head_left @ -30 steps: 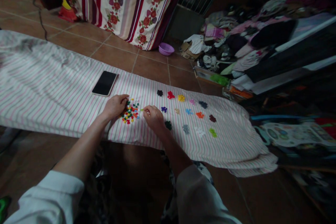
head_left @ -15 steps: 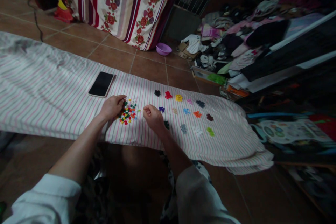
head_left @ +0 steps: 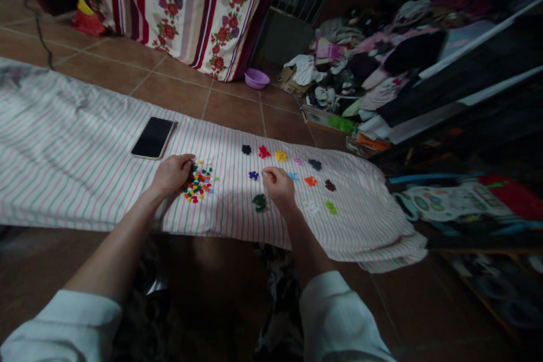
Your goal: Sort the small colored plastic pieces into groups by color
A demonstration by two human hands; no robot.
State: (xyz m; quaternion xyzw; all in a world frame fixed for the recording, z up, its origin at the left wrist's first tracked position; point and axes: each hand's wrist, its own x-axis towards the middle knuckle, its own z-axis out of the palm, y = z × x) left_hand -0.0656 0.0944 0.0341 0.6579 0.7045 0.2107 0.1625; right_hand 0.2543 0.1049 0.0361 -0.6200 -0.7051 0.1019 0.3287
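Observation:
A mixed pile of small coloured pieces [head_left: 197,184] lies on the striped cloth [head_left: 229,209]. My left hand [head_left: 172,174] rests at the pile's left edge, fingers curled together; what they hold, if anything, is hidden. My right hand [head_left: 279,188] is closed in a pinch among the sorted heaps, and what sits in its fingertips is too small to name. Left of it lies a purple heap [head_left: 253,176], with a dark green heap [head_left: 259,202] below. Light blue pieces [head_left: 293,176] show just right of its knuckles. The hand and forearm cover part of the heaps.
A phone [head_left: 153,138] lies left of the pile. Further single-colour heaps include black [head_left: 246,149], red [head_left: 263,151], yellow [head_left: 280,155], orange [head_left: 311,181] and lime green [head_left: 331,207]. Beyond the cloth, a purple basin [head_left: 257,78] stands on the tiled floor.
My right hand has moved right, from beside the mixed pile to among the sorted heaps, still pinched. My left hand stays by the pile. The whole view has shifted slightly.

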